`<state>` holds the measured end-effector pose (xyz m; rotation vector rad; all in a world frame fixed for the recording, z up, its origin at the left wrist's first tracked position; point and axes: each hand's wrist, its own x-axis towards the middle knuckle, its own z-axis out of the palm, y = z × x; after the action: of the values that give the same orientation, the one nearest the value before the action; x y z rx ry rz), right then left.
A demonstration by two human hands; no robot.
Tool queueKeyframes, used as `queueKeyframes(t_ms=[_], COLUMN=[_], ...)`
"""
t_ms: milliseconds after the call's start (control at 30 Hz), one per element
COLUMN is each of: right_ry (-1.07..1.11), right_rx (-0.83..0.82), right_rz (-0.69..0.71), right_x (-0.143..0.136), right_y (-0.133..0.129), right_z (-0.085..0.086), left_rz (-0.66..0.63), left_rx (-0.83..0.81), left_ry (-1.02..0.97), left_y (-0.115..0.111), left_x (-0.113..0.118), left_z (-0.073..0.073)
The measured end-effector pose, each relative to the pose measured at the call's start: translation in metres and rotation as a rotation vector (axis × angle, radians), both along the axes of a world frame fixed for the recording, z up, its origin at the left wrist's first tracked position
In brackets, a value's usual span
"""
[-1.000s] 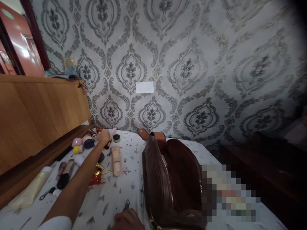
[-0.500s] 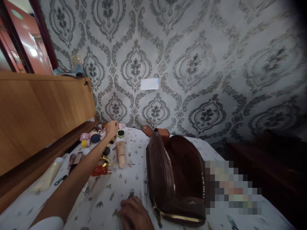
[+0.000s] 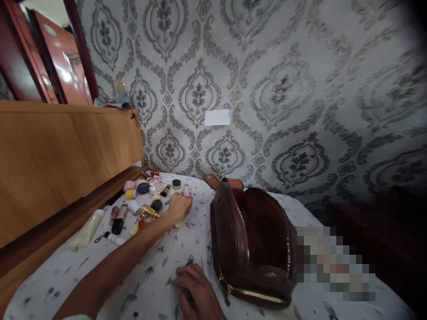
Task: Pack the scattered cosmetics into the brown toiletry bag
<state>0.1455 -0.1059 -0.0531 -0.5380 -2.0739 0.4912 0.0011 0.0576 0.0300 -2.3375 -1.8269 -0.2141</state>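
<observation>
left hand (image 3: 180, 206) clamped on a pink tube (image 3: 186, 190); bag (image 3: 227, 235) off right, long axis pointing away; right hand (image 3: 197, 288) nearer it, fingers loose

White printed sheet (image 3: 160, 284), open brown bag (image 3: 230, 240), small cosmetics (image 3: 143, 188) strewn to its left, cream-coloured tube (image 3: 87, 230) among them

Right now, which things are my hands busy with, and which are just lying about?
Apparently in use:
Small pink item, at the left hand's fingers
Brown bag, open, beside the right hand

Apparently just lying about:
Pale yellow tube, on the patterned sheet
Dark-lidded jar, beyond the left hand
Blue cloth, on the wooden furniture
</observation>
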Motion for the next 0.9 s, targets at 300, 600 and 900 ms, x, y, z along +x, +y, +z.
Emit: queueKeyframes(t_ms=[300,600,900], right_ry=[-0.022,-0.054,-0.109], right_rx=[-0.036,-0.065,-0.101], right_rz=[0.005,0.02,0.028], right_x=[-0.001,-0.002,-0.001], right_y=[0.001,0.007,0.009], right_z=[-0.001,-0.012,-0.014], left_rz=[0.195,0.541,0.529], left_rx=[0.021,-0.002,-0.019], left_ry=[-0.101,-0.192,-0.249], left_y=[0.007,0.038,0.065], left_x=[-0.044,-0.123,-0.116], left_z=[0.012,0.001,-0.023])
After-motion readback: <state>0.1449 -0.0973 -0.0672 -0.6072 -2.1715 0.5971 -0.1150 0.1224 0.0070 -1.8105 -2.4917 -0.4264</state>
